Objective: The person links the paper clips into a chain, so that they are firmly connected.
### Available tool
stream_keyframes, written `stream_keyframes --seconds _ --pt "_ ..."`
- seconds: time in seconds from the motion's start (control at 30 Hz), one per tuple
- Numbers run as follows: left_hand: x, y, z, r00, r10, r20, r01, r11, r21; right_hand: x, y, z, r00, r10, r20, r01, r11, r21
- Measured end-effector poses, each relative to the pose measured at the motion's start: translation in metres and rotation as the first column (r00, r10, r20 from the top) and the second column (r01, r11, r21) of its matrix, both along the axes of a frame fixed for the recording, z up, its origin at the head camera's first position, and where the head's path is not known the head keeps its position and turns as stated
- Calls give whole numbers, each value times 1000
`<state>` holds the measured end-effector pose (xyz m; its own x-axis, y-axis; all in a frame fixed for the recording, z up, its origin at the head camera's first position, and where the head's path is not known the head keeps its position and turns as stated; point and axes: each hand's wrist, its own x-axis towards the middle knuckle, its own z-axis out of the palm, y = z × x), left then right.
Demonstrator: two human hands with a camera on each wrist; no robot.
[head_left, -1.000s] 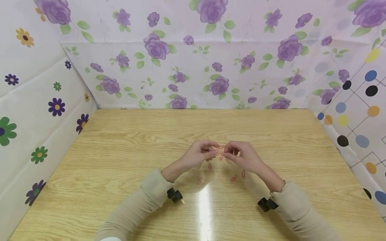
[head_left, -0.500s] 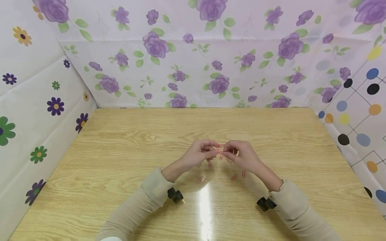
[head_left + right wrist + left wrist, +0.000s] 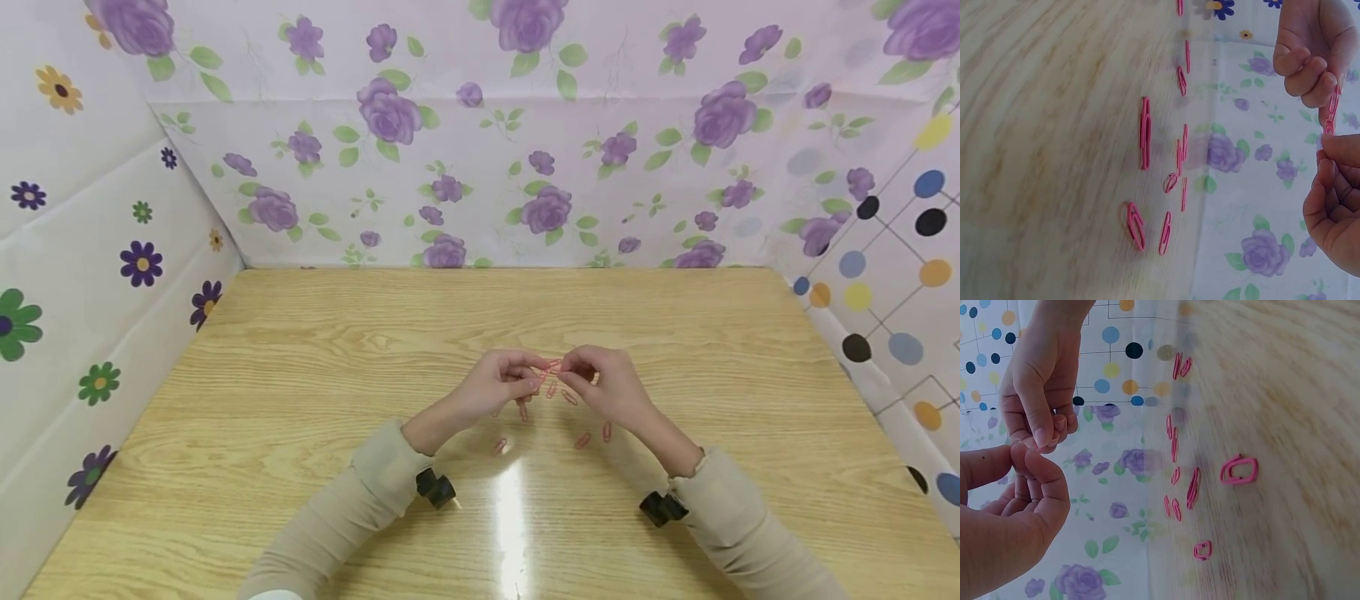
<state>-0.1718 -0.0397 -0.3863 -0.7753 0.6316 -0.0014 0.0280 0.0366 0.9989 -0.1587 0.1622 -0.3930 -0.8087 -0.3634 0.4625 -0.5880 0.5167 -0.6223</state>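
My left hand (image 3: 495, 385) and my right hand (image 3: 611, 385) are raised over the middle of the table, fingertips almost meeting. Between them run linked pink paper clips (image 3: 1334, 105), clearest in the right wrist view. The left fingers pinch one end; the right thumb and fingertips pinch a paper clip (image 3: 1329, 128) at the other. How the clips hook together is partly hidden by fingertips. In the left wrist view the left hand (image 3: 1016, 519) hides the clips from sight. Below the hands lie several loose pink paper clips, such as one at the front right (image 3: 583, 441).
More loose paper clips lie scattered on the wooden table (image 3: 337, 358), including one toward the left (image 3: 500, 446) and another (image 3: 607, 432) under the right wrist. Flower-patterned cloth (image 3: 465, 167) closes off the back; dotted cloth (image 3: 892, 308) stands at the right. Each wrist wears a small black camera (image 3: 435, 487).
My right fingertips have shifted slightly up and to the right, still pinching a paper clip. The left hand stays nearly in place, and the loose clips lie as before.
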Motion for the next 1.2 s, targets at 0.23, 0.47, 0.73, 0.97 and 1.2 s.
stream_keyframes --seconds 0.23,0.47,0.73,0.97,1.2 --pt "-3 -2 -4 999 -5 -47 3 999 -39 1 3 0 999 -5 47 7 999 -40" --pt "-3 2 -8 1000 15 14 -14 1000 -19 2 3 -1 991 -4 135 16 996 -87" --pt "-3 6 -9 999 27 17 -27 999 -23 5 2 3 985 11 172 8 994 -108" --pt "-3 8 -10 999 35 -22 -36 999 -26 5 3 5 984 18 175 0 995 -99" --pt "-3 8 -15 953 62 -296 -110 983 -149 6 3 6 981 23 190 -4 995 -98"
